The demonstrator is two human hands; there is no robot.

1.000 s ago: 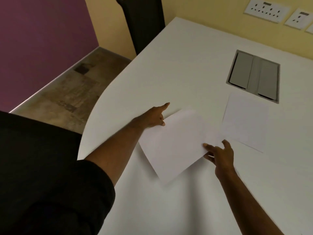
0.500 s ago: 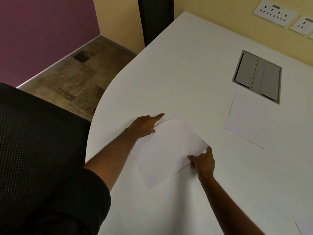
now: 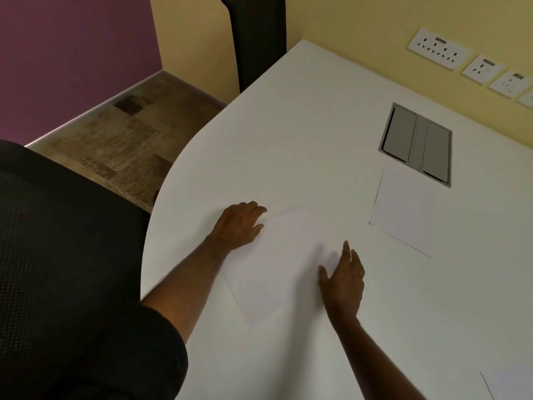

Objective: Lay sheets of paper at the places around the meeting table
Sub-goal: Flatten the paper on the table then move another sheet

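A white sheet of paper (image 3: 277,264) lies flat on the white meeting table (image 3: 288,125) near its curved left edge. My left hand (image 3: 240,223) rests on the sheet's upper left corner, fingers curled loosely. At the sheet's right edge is my right hand (image 3: 343,277), fingers spread and holding nothing. A second sheet (image 3: 403,210) lies flat farther right, just below the table's cable hatch. The corner of a third sheet (image 3: 507,385) shows at the bottom right.
A grey cable hatch (image 3: 418,144) is set into the table top. A black mesh chair back (image 3: 57,241) stands at the left, against the table edge. Another dark chair (image 3: 259,39) stands at the far end. Wall sockets (image 3: 438,49) line the yellow wall.
The sheet has come down flat on the table. My right hand let go of its edge and opened. My left hand flattened onto the upper left corner.
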